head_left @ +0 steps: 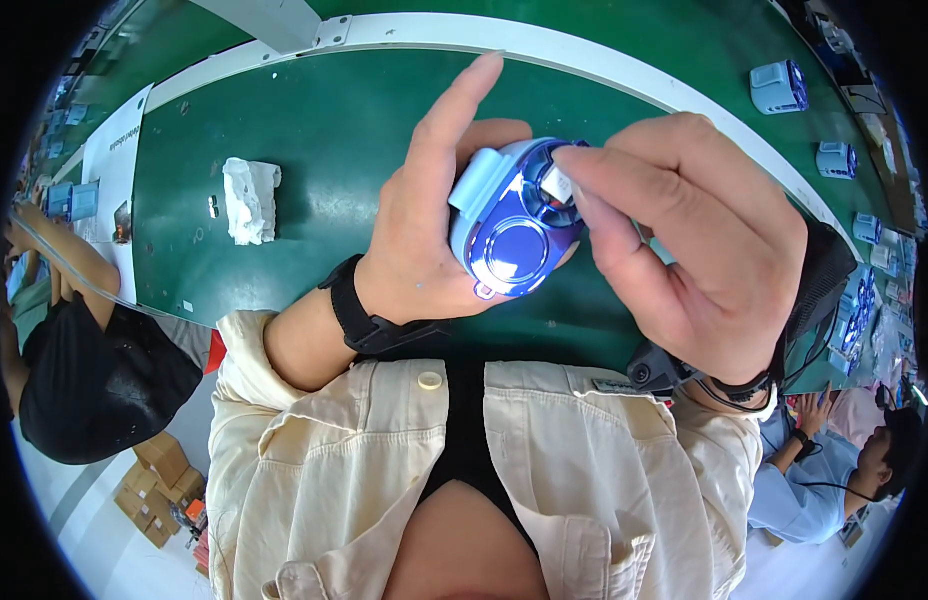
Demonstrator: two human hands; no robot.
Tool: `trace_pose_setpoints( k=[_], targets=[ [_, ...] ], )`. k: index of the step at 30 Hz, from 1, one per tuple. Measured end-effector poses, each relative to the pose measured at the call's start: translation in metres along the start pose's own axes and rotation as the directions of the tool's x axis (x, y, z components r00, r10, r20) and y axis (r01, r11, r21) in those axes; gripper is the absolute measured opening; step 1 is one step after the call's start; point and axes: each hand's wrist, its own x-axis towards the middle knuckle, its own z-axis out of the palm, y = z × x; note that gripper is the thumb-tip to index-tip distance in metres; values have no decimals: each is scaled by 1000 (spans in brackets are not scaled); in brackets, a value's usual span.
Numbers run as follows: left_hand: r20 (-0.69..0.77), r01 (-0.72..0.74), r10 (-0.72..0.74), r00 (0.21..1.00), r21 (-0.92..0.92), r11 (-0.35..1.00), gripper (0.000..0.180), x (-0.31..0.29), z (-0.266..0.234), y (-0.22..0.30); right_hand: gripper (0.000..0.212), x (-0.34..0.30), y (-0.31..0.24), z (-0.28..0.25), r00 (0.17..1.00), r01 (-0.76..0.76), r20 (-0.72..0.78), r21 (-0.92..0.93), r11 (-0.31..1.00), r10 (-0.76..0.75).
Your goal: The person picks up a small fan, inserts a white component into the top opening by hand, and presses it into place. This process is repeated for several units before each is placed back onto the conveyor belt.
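My left hand grips a shiny blue handheld device from its left side, with the index finger pointing away from it. The device has a light blue body, two round recesses on its glossy face and a small loop at its lower end. Thumb and fingertips of my right hand pinch a small white square piece at the upper round recess. Whether the piece sits in the recess or just above it I cannot tell. Part of the device's right side is behind my right fingers.
A crumpled white wrapper lies on the green table at left. A white rail crosses behind. Similar blue devices stand at right. People work on both sides; cardboard boxes sit on the floor at left.
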Motion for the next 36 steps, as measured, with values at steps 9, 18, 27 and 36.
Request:
trace_pose_setpoints(
  k=[9,18,27,36],
  targets=[
    [-22,24,-25,999,-44,999,102,5,0,7,16,3,3,-3,982,-188,12,250,950,191],
    [43,-4,1,999,79,997,107,1,-6,6,14,-2,5,15,959,-220,-58,464,858,277],
    [41,6,-11,999,108,994,105,1,-3,8,18,-2,-2,5,954,-286,5,327,901,301],
    [-54,-23,32,998,160,987,99,8,-4,2,22,-2,-3,16,998,-63,-20,-80,995,61]
  ],
)
